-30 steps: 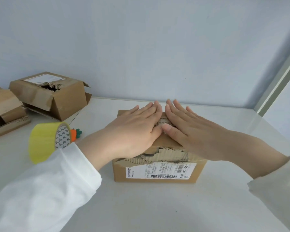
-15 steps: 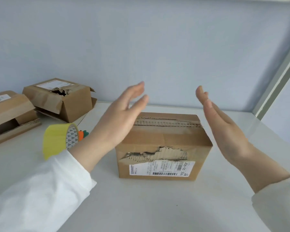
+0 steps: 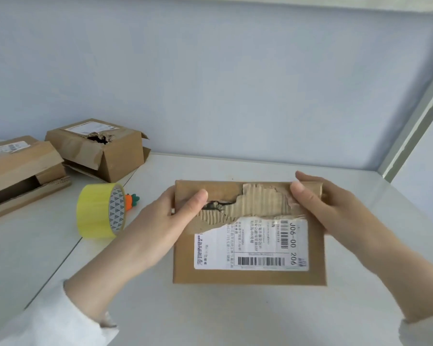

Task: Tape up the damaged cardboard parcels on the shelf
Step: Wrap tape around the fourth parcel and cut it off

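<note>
A brown cardboard parcel (image 3: 248, 275) sits in the middle of the white shelf, its torn face with the white shipping label turned up toward me. My left hand (image 3: 170, 218) grips its left side, thumb on the ripped corrugated strip. My right hand (image 3: 320, 203) grips its far right corner, thumb on top. A roll of yellow tape (image 3: 99, 211) stands on its edge to the left of the parcel.
Two more damaged parcels stand at the back left: one with a hole in its top (image 3: 98, 148), and one with an open side (image 3: 18, 171). A small orange carrot-shaped object (image 3: 131, 201) lies behind the tape. The shelf's back wall and a right-hand upright (image 3: 410, 126) close the space.
My hands lifted off the parcel's top, spread apart, then took hold of its sides. The parcel has been tipped so the torn label face now points up.
</note>
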`<state>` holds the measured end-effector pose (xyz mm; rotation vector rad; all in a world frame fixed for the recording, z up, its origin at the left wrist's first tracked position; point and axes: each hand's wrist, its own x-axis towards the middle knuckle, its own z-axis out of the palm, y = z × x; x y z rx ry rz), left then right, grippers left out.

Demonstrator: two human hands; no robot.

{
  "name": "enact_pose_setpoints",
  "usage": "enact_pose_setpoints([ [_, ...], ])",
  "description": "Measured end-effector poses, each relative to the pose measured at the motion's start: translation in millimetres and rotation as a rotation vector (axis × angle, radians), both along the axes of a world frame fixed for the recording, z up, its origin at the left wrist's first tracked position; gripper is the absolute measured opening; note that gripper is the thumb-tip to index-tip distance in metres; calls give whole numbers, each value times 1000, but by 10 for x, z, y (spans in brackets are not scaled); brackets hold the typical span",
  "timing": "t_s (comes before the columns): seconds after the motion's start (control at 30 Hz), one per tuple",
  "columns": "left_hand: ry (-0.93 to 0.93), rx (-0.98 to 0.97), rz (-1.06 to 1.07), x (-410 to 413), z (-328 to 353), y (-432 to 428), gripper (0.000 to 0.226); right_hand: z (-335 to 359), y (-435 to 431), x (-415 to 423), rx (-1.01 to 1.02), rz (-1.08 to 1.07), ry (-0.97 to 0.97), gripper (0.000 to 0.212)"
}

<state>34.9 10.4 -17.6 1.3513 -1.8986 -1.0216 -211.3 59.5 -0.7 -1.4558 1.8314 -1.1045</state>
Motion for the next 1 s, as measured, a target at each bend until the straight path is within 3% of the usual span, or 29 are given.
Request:
enact_pose_setpoints([
  [0.1, -286, 75, -19, 20, 34, -9, 86, 129, 1, 57, 322, 26, 80, 69],
  [0.2, -425, 81, 4, -18, -16, -109, 100, 40, -76, 84, 460, 19, 123, 62],
  [0.27, -422, 71, 9, -56, -48, -169, 91, -22, -147, 66, 449, 6, 137, 59],
  [0.37, -399, -121, -53, -100, 31, -150, 66, -81, -171, 25, 315, 4, 229, 56],
  [0.5, -514, -336, -334, -215, 150, -117, 70, -72, -75, 99, 222, 169, 454, 61],
  [0.63, -651, -368, -440, -362, 190, -114, 74, -68, -22, 228, 145, 247, 758, 72],
  [1.0, -752, -356, -510, -422, 92, -52, 73, -193, 41, 341, 101, 348, 917, 106],
])
